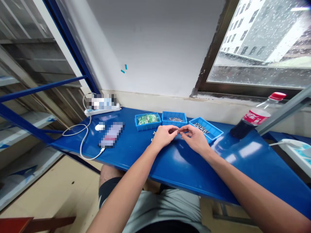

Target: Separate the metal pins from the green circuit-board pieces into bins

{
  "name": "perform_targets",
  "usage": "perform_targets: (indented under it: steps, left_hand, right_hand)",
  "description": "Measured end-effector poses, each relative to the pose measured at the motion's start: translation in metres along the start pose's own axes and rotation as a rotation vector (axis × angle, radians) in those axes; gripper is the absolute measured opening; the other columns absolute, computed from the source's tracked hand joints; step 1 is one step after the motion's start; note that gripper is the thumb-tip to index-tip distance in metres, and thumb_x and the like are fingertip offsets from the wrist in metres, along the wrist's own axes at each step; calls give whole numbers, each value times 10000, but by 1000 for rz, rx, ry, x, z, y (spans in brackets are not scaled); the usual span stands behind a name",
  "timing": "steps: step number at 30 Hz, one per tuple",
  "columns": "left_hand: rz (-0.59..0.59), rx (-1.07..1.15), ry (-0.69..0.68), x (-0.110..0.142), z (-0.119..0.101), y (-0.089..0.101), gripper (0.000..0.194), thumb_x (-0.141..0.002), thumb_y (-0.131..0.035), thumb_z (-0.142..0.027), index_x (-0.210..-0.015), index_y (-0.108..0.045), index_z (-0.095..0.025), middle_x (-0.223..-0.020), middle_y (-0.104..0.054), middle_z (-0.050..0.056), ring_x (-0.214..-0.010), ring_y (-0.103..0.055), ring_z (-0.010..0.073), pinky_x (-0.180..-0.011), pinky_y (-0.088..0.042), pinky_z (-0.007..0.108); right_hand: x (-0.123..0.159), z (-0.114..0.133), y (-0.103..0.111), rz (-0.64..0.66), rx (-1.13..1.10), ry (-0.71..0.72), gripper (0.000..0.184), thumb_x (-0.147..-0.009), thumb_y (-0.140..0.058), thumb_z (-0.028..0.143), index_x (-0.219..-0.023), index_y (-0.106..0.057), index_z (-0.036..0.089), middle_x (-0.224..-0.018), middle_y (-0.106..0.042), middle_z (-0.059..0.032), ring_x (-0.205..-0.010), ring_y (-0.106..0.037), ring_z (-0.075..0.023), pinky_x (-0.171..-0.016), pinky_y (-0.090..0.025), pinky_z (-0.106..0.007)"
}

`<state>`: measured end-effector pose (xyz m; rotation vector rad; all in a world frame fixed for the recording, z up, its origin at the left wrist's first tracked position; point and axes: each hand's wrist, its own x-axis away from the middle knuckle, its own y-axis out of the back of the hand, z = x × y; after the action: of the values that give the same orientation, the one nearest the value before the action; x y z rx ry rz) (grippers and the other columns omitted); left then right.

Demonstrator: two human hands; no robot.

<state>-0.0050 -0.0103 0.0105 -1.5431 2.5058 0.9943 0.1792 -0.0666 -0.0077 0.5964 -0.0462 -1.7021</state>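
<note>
My left hand [164,135] and my right hand [193,136] meet fingertip to fingertip above the blue table [175,161]. Both are closed in a pinch; whatever lies between the fingers is too small to name. Just beyond them stand three blue plastic bins. The left bin [148,127] holds small green and clear packets [147,119]. Silvery screw-like pieces [175,119] lie in the middle bin [174,114]. In the right bin [215,133], close to my right hand, is a pile of small metal parts [201,127]. A few small metal pieces [154,133] rest beside my left hand, partly hidden by it.
A cola bottle [255,117] with a red cap stands at the right, near a metal bar. To the left lie a blurred-out phone [111,135] on a white cable [84,153], a round white object [99,127] and a power strip [103,110]. Another power strip [297,150] sits far right.
</note>
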Motion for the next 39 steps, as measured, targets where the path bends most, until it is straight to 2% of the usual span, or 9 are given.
perform_targets:
  steps: [7, 11, 15, 19, 24, 26, 30, 33, 39]
  left_hand:
    - [8, 7, -25, -2, 7, -1, 214, -838, -712, -85, -1005, -812, -174, -987, -836, 51, -880, -792, 202, -845, -640, 305]
    - [5, 68, -29, -1, 7, -3, 340, -852, -670, -60, -1162, -740, -180, -1027, -828, 52, -930, -798, 193, -880, -642, 302]
    - [-6, 88, -14, 0, 6, -3, 368, -885, -694, -120, -1247, -690, -189, -1009, -827, 48, -920, -800, 190, -883, -632, 291]
    - [8, -13, -4, 0, 1, -1, 184, -951, -691, -276, -1089, -774, -185, -1000, -833, 54, -893, -786, 202, -840, -609, 284]
    - [58, -57, 19, 0, -2, 2, 292, -996, -642, -414, -981, -840, -201, -899, -835, 37, -827, -770, 208, -757, -581, 274]
    - [59, -45, 18, 0, -1, 2, 263, -984, -659, -387, -1002, -844, -200, -893, -836, 33, -825, -774, 209, -783, -587, 280]
    - [11, -15, 23, -1, 4, 0, 204, -940, -688, -271, -1065, -835, -202, -1036, -841, 49, -934, -793, 226, -853, -614, 303]
    - [-3, -7, 32, -1, 6, -1, 201, -913, -696, -218, -1062, -829, -191, -1035, -840, 60, -933, -800, 226, -867, -632, 315]
    - [-8, 32, 19, -1, 7, -2, 205, -881, -704, -137, -1052, -809, -179, -1013, -840, 61, -924, -808, 218, -922, -646, 341]
  right_hand:
    - [-2, -7, -1, 2, -64, -67, 240, -874, -778, 441, -972, -708, 234, -925, -773, -68, -856, -743, -236, -763, -625, -375]
    - [-1, -9, -4, 2, -67, -60, 236, -841, -785, 397, -966, -679, 227, -897, -749, -53, -825, -724, -212, -766, -625, -367]
    - [-2, -9, -4, 9, -44, -67, 221, -836, -746, 345, -1009, -688, 220, -887, -729, -42, -802, -701, -198, -745, -614, -351]
    - [-2, -4, -2, -20, 38, -50, 181, -854, -694, 310, -1008, -723, 220, -887, -735, -49, -792, -696, -209, -745, -599, -363]
    - [0, 5, 1, -52, 121, 17, 140, -866, -693, 309, -971, -725, 222, -917, -759, -63, -788, -717, -225, -717, -593, -371]
    - [0, 5, 1, -36, 120, 46, 137, -875, -681, 298, -984, -725, 227, -976, -772, -69, -824, -736, -233, -745, -607, -384]
    - [0, 0, 0, -34, 127, 98, 143, -898, -663, 305, -1006, -737, 247, -1050, -779, -77, -908, -757, -260, -822, -630, -422]
    - [0, -2, -1, -34, 88, 57, 137, -917, -684, 350, -997, -737, 252, -1031, -786, -74, -903, -762, -263, -813, -636, -418]
    - [-1, -4, -1, -25, -31, -46, 286, -885, -778, 504, -961, -714, 235, -962, -779, -83, -898, -754, -262, -797, -632, -404]
